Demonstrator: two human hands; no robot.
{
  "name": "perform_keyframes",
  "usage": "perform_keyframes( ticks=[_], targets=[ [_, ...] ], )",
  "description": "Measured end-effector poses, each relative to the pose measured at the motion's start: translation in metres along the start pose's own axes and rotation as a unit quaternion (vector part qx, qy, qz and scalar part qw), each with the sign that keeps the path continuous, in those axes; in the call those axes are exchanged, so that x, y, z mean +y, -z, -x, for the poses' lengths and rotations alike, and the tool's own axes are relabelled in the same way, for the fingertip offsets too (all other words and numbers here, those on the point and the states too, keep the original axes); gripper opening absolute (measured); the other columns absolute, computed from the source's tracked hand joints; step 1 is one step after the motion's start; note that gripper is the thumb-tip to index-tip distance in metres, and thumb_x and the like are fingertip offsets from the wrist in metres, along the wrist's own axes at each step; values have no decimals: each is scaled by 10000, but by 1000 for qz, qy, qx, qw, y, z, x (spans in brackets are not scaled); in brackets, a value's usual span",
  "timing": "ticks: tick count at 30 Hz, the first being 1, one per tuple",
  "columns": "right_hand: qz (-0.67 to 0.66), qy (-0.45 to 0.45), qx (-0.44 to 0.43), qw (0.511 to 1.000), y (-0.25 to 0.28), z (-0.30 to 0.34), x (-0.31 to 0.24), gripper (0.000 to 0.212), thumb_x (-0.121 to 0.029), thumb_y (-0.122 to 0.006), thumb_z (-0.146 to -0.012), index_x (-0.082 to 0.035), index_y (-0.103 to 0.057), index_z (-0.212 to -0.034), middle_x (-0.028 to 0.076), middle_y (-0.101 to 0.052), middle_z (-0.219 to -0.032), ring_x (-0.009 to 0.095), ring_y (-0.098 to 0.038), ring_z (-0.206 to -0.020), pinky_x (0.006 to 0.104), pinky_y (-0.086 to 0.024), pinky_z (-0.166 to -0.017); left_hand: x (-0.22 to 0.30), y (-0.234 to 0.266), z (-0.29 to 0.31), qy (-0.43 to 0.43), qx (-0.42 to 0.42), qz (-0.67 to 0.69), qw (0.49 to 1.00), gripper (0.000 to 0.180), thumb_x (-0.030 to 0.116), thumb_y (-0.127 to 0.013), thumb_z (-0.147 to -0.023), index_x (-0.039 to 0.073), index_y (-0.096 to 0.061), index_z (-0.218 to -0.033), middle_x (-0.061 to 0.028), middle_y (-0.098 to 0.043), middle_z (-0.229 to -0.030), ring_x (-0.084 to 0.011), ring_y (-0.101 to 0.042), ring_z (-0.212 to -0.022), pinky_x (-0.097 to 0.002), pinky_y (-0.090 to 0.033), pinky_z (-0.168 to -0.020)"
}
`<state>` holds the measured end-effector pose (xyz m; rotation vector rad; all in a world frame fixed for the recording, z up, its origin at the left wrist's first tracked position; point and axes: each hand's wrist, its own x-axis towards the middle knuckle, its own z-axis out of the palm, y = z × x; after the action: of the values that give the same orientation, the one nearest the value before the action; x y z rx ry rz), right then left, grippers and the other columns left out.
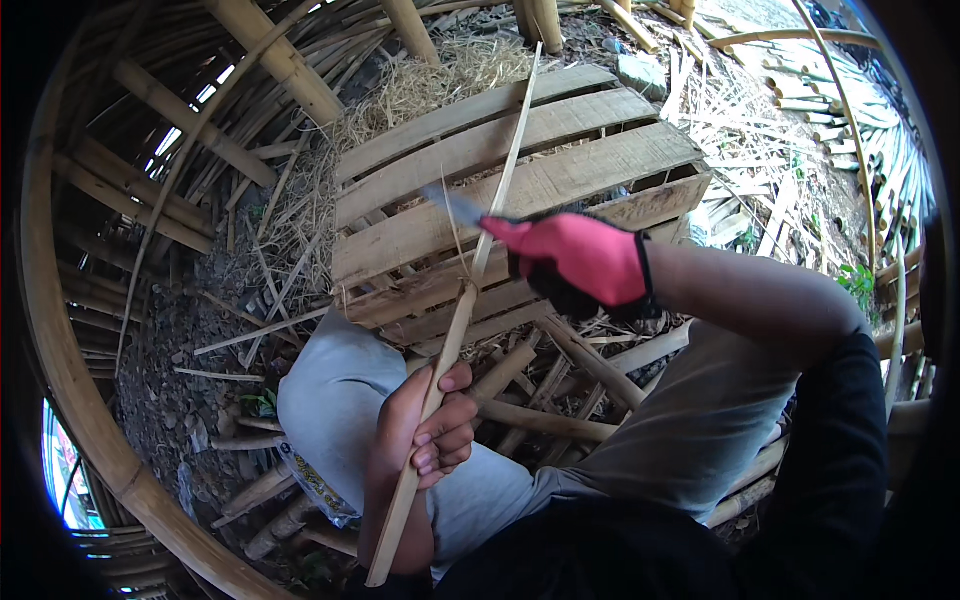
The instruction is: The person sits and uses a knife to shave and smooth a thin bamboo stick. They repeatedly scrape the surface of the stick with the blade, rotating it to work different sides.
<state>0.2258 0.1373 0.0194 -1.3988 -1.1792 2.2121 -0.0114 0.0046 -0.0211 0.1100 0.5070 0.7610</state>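
Observation:
My left hand (425, 430) is bare and grips a long thin bamboo strip (497, 205) near its lower part, above my left knee. The strip slants up and away across a wooden pallet (560, 175). My right hand (580, 262) wears a pink and black glove and is closed on the handle of a knife (455, 207). The blade points left and lies against the strip a little above the left hand. Thin shavings curl off the strip near the blade.
Thick bamboo poles (70, 380) curve around the left and lower edge. Dry straw (430, 85) lies behind the pallet. Bamboo offcuts and split strips (745, 130) litter the ground at right, and short pieces (545, 420) lie between my knees.

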Motion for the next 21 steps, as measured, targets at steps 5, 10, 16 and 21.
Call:
perform_keyframes(
  ticks=[5,10,16,21],
  targets=[
    [134,43,8,990,-5,-12,21,517,-601,-517,-998,-106,-547,-853,-32,-431,-630,127,-373,-423,319,-277,-411,-3,-5,-6,-7,2,5,1000,327,339,-226,-1121,141,-441,-974,23,-421,-488,-88,-385,-299,-224,-300,-268],
    [-60,63,124,988,29,-8,-9,433,-551,-555,-997,-125,-528,-922,-37,-400,-604,107,-362,-412,306,-289,-406,2,1,-4,0,-23,16,1000,330,340,-222,-1121,137,-441,-979,22,-424,-490,-86,-394,-304,-223,-307,-274],
    [-47,-1,9,999,23,-8,-3,418,-527,-611,-980,-109,-611,-998,-21,-537,-667,118,-485,-528,268,-365,-510,0,-1,-2,-2,4,3,1000,329,331,-210,-1120,140,-436,-977,23,-416,-481,-86,-385,-300,-220,-294,-275],
    [78,22,9,997,-6,-24,33,396,-502,-546,-1019,-117,-564,-929,-22,-459,-651,113,-410,-487,304,-322,-470,-4,-10,-3,-4,35,-28,999,328,326,-208,-1119,149,-440,-970,28,-411,-475,-84,-362,-290,-217,-277,-272]
  ],
)
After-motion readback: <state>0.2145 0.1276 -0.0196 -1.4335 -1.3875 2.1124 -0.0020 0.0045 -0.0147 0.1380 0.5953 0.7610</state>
